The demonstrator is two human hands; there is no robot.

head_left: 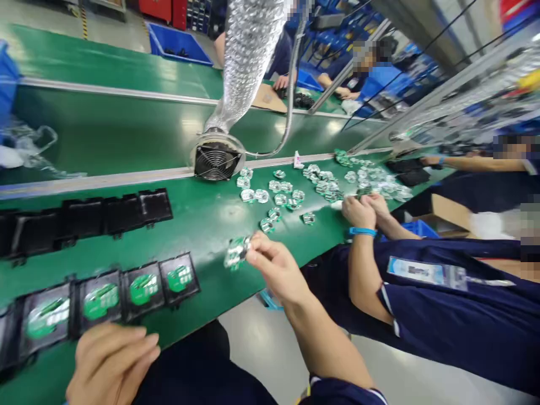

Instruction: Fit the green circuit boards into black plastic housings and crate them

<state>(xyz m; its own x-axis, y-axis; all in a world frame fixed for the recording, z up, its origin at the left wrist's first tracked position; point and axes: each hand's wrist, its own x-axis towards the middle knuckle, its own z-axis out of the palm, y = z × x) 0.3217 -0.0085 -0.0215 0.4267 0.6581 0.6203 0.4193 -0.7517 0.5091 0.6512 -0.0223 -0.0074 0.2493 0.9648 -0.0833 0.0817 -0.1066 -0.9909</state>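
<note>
Pinched between the thumb and fingers of my right hand (274, 267) is a small green circuit board (236, 252) with shiny parts, held just above the bench and blurred. My left hand (113, 363) is at the bench's front edge, fingers stretched out and nothing visible in them. It is nearest to a row of square black housings, among them one black housing (119, 314) beside its fingertips. Green boards lie inside these housings, including the board (179, 278) at the row's right end. Behind them runs a second row of black housings (82, 218) with no boards showing.
Loose circuit boards (280, 187) lie scattered across the green bench (206, 225). A fan (217, 161) on a foil duct (251, 56) hangs over its back edge. To my right, a co-worker's hands (365, 209) handle boards. A blue bin (179, 44) stands farther back.
</note>
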